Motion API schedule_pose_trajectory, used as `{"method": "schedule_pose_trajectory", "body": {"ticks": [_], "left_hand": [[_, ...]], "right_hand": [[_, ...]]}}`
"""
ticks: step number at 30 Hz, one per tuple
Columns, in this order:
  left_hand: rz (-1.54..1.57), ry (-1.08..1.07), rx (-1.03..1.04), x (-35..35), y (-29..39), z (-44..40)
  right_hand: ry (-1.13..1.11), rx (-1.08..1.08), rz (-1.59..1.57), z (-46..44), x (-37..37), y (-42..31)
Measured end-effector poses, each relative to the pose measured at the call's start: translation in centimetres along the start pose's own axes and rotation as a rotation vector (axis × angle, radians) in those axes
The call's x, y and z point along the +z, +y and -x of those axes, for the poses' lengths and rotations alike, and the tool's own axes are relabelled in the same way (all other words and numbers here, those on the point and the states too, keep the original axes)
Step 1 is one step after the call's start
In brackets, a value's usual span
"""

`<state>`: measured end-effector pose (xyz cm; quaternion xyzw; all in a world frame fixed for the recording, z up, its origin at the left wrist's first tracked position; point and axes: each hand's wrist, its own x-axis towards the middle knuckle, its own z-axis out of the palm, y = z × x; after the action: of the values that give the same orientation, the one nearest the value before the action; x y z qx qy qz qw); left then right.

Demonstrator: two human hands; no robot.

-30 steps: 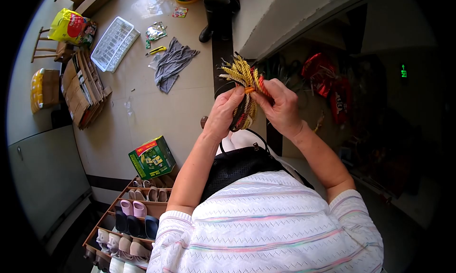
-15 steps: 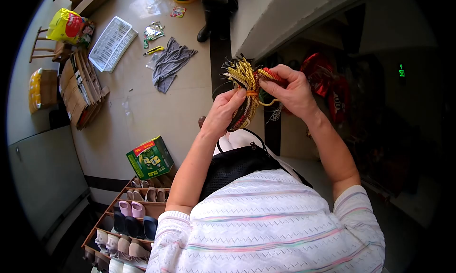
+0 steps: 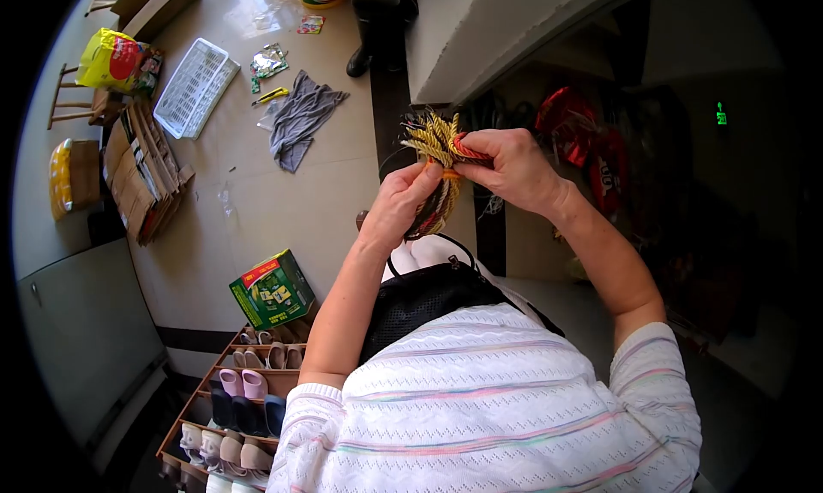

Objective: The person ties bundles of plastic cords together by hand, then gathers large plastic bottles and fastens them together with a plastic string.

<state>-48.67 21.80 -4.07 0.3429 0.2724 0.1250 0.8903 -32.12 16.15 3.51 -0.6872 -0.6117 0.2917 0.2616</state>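
Your left hand is closed on a bundle of twisted cords, thumb pressed at its narrow waist; your right hand pinches a red strand at the bundle's side, thumb close to the orange tie. The bundle is held up in front of you, above a black mesh bag at your waist; its cords are rope-like and ridged – glossy gold, with red and dark ones among them – fanning into a stiff, dark-tipped brush above the tie and rounding into loops below; your fingers hide part of both.

Around you, a crumpled grey cloth lies on the smooth tiled floor, a yellow cutter just beside it; farther left stand a slatted white plastic basket and a leaning stack of flattened cardboard. A green printed box sits by the shoe rack – pink slippers on one shelf; dark boots stand ahead beside the pale wall, and shiny red wrapping shows in the dim space beyond your right hand.
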Motion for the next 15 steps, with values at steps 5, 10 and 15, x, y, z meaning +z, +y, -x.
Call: {"method": "schedule_pose_trajectory", "body": {"ticks": [5,10,15], "left_hand": [[-0.134,0.054,0.035,-0.3,0.0,0.0],[-0.247,0.075,0.003,-0.2,-0.1,0.1],[-0.261,0.003,-0.061,0.7,0.0,0.1]], "right_hand": [[-0.08,0.033,0.101,0.1,0.0,0.3],[0.017,-0.065,0.066,0.6,1.4,1.8],[-0.128,0.011,-0.119,1.6,0.5,2.4]]}}
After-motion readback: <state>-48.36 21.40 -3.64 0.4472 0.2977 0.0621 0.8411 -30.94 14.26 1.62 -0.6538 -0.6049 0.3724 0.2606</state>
